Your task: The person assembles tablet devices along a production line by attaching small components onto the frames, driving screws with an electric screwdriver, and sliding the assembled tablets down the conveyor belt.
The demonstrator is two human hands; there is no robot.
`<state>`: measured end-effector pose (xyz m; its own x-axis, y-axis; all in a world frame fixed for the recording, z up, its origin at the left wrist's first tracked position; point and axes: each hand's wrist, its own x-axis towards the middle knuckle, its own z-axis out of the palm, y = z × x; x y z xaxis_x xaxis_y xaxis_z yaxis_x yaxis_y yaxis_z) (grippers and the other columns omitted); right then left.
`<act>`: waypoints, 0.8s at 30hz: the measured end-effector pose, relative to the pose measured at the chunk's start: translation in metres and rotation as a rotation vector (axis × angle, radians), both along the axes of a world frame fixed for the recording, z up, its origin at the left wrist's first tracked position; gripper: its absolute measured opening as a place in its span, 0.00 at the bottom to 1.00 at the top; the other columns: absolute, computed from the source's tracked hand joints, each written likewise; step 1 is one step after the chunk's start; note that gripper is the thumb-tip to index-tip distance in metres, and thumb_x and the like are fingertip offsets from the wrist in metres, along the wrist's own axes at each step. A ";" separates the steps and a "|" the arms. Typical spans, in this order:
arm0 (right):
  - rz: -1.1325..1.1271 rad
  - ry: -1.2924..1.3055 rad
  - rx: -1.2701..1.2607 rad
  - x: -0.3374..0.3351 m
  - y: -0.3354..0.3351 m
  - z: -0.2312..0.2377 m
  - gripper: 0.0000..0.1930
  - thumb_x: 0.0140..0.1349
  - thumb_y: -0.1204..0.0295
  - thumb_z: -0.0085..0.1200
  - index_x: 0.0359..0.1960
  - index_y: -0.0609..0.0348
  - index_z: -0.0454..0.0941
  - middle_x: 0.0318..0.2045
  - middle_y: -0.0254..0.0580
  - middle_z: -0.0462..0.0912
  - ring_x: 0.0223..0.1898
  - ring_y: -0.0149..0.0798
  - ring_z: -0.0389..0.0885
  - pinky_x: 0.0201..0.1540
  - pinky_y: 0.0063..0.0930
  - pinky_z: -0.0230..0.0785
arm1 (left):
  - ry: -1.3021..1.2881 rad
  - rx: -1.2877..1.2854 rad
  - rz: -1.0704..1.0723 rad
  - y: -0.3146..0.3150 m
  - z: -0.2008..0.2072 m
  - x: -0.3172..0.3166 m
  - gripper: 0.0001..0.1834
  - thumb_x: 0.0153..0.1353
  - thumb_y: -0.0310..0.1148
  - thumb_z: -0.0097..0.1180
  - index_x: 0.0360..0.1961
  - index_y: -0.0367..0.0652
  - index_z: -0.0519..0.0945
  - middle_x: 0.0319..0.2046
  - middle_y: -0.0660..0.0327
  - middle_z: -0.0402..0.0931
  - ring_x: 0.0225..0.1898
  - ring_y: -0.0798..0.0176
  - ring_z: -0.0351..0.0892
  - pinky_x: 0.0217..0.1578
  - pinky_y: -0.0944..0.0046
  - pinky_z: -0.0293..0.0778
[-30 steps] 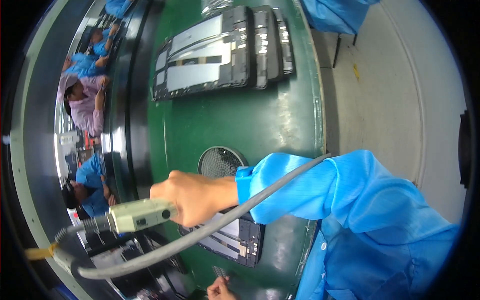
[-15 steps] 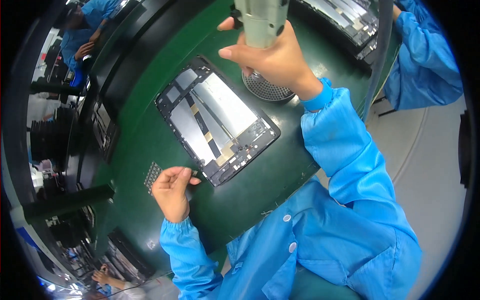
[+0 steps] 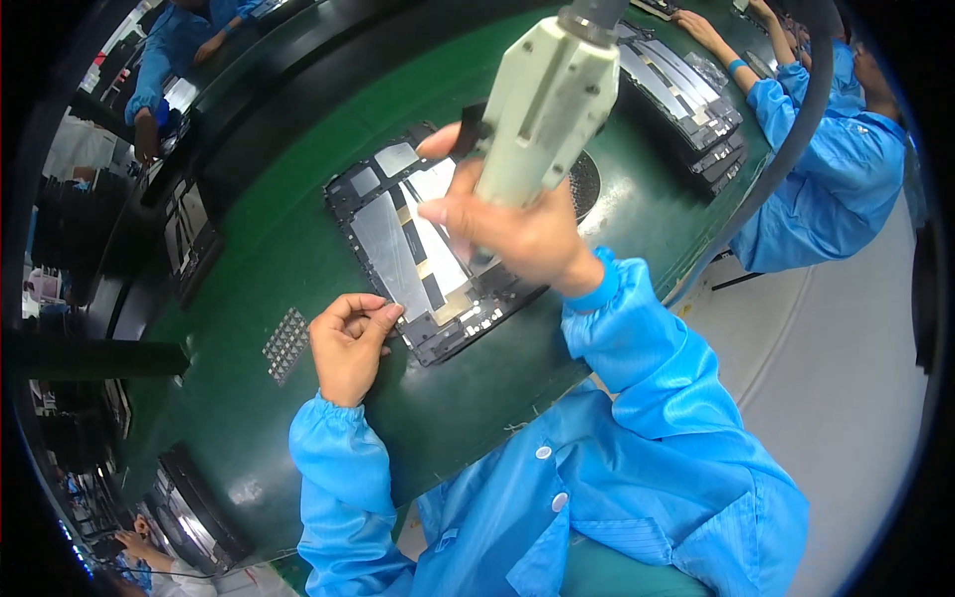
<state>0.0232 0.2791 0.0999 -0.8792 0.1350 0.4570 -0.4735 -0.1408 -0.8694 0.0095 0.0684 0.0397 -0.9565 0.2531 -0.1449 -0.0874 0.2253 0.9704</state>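
Observation:
An opened tablet lies on the green table, its silver plates, dark ribbon cable and circuit board showing. My right hand is wrapped round a pale powered screwdriver, held over the tablet's right side. The hand and tool hide part of the board, and the driver's tip is blurred. At the tablet's lower left edge my left hand is closed in a pinch; what its fingertips hold, if anything, is too small to make out. Beside that hand lies a sheet of small metallic parts.
A round perforated dish stands behind my right hand. Stacked tablet bodies are at the far right, near a hanging grey cable. Co-workers in blue sit at right and far left. A black rail runs along the left.
My right hand has brought the screwdriver down and nearer, from beside the tablet to over it. My left hand has moved up to the tablet's edge. The view has shifted somewhat.

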 end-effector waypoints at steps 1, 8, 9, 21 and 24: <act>0.034 0.029 0.016 0.003 -0.008 -0.001 0.21 0.50 0.80 0.60 0.46 0.68 0.68 0.14 0.33 0.74 0.15 0.25 0.72 0.18 0.18 0.63 | -0.092 -0.025 -0.002 0.000 0.004 -0.002 0.08 0.50 0.22 0.61 0.31 0.33 0.75 0.25 0.61 0.77 0.24 0.74 0.76 0.22 0.77 0.70; 0.268 -0.119 -0.093 0.001 -0.052 0.000 0.20 0.48 0.80 0.61 0.44 0.67 0.70 0.17 0.35 0.76 0.19 0.24 0.74 0.24 0.19 0.66 | -0.124 0.065 -0.134 -0.007 0.000 -0.015 0.07 0.52 0.22 0.58 0.34 0.35 0.76 0.26 0.60 0.79 0.25 0.71 0.79 0.19 0.77 0.71; 0.275 -0.166 -0.146 0.000 -0.054 -0.001 0.19 0.45 0.79 0.62 0.42 0.67 0.73 0.18 0.35 0.78 0.22 0.25 0.76 0.29 0.20 0.69 | -0.065 0.089 -0.118 -0.006 -0.001 -0.012 0.07 0.53 0.22 0.57 0.34 0.35 0.76 0.26 0.61 0.78 0.25 0.71 0.78 0.20 0.77 0.72; 0.169 -0.166 -0.129 -0.004 -0.051 -0.003 0.18 0.45 0.82 0.61 0.40 0.66 0.72 0.18 0.30 0.74 0.21 0.20 0.72 0.26 0.17 0.66 | -0.122 0.097 -0.160 -0.010 0.004 -0.013 0.03 0.52 0.21 0.58 0.28 0.34 0.77 0.23 0.63 0.78 0.23 0.74 0.76 0.22 0.77 0.71; 0.191 -0.174 -0.129 -0.003 -0.053 0.000 0.18 0.45 0.82 0.61 0.40 0.66 0.72 0.18 0.30 0.74 0.22 0.20 0.72 0.26 0.16 0.66 | 0.011 -0.007 -0.173 -0.010 0.001 -0.014 0.03 0.51 0.20 0.58 0.27 0.33 0.77 0.22 0.62 0.78 0.24 0.73 0.76 0.23 0.76 0.71</act>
<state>0.0203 0.2265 0.0997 -0.9578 0.0064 0.2872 -0.2733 -0.3284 -0.9041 -0.0044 0.0583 0.0406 -0.9001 0.4134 -0.1374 -0.0363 0.2432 0.9693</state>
